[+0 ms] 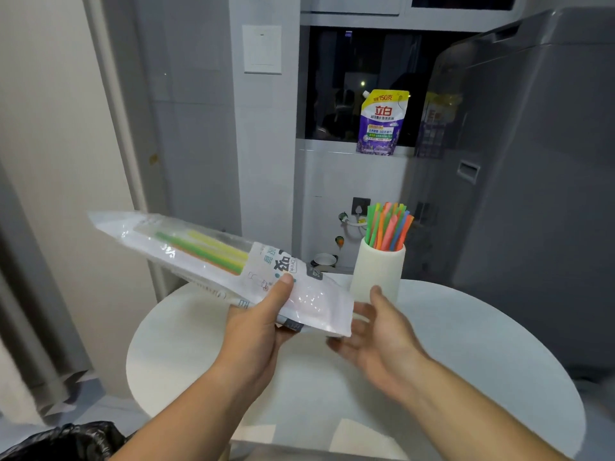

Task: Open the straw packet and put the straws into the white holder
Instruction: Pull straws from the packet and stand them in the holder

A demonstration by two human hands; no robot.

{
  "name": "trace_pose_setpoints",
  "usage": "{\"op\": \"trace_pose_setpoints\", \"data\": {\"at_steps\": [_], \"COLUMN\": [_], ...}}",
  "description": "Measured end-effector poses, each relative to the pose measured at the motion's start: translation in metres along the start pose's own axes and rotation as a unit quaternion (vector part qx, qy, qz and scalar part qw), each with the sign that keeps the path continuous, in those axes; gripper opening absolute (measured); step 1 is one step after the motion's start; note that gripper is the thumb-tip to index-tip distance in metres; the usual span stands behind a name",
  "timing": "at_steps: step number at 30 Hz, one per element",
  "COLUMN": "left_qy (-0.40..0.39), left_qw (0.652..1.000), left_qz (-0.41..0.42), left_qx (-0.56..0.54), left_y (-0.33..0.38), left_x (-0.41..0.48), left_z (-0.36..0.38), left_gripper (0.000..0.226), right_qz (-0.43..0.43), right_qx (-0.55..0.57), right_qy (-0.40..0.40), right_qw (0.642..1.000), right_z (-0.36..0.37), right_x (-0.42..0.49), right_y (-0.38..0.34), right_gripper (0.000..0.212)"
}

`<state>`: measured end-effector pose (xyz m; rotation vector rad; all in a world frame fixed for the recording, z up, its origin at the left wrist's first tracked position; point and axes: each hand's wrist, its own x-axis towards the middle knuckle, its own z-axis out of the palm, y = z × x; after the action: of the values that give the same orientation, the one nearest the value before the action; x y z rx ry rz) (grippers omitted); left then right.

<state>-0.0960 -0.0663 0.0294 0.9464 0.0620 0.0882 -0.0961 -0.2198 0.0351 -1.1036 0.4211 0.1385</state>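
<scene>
My left hand (263, 324) grips a clear plastic straw packet (199, 251) near its printed end, thumb on top, and holds it above the table, slanting up to the left. A few green, yellow and orange straws (206, 249) show inside it. My right hand (376, 331) is open, palm up, fingers spread just beside and under the packet's near end; whether it touches the packet I cannot tell. The white holder (377, 274) stands upright on the table behind my right hand, holding several coloured straws (389, 227) that stick out of its top.
A round white table (466, 361) lies under both hands. A grey washing machine (532, 144) stands at the right. A purple detergent pouch (379, 123) sits on the window ledge behind. A black plastic bag (63, 442) lies at the lower left.
</scene>
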Motion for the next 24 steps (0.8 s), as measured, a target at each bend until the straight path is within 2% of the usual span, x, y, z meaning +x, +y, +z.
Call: {"op": "trace_pose_setpoints", "data": {"at_steps": [2,5,10,13,15,19,24], "left_qy": [-0.017,-0.030,0.022,0.046,0.046,0.046,0.043], "left_qw": [0.999,0.996,0.999,0.998,0.996,0.993,0.991], "left_qz": [0.023,0.037,0.007,-0.031,-0.053,-0.073,-0.080], "left_qx": [0.040,0.075,0.024,-0.030,-0.052,-0.087,-0.101], "left_y": [-0.003,-0.007,-0.005,-0.002,-0.002,-0.002,-0.004], "left_x": [-0.004,-0.009,-0.003,0.003,0.005,0.007,0.007], "left_z": [0.004,0.007,0.002,-0.003,-0.005,-0.006,-0.005], "left_gripper": [0.036,0.034,0.035,0.032,0.033,0.035,0.034], "right_qz": [0.022,0.003,-0.049,-0.131,-0.167,-0.178,-0.212], "right_qx": [0.096,0.115,0.024,-0.151,-0.212,-0.217,-0.228], "right_qy": [-0.022,-0.010,0.015,0.030,0.011,-0.030,-0.032], "right_qw": [0.995,0.993,0.998,0.979,0.963,0.959,0.950], "right_z": [0.004,0.011,0.007,0.000,-0.005,-0.012,-0.019], "right_x": [-0.002,-0.004,-0.007,-0.004,-0.002,-0.001,0.002], "right_y": [0.007,0.007,0.006,0.004,0.002,-0.004,-0.009], "right_gripper": [0.053,0.044,0.030,0.030,0.025,0.010,0.009]}}
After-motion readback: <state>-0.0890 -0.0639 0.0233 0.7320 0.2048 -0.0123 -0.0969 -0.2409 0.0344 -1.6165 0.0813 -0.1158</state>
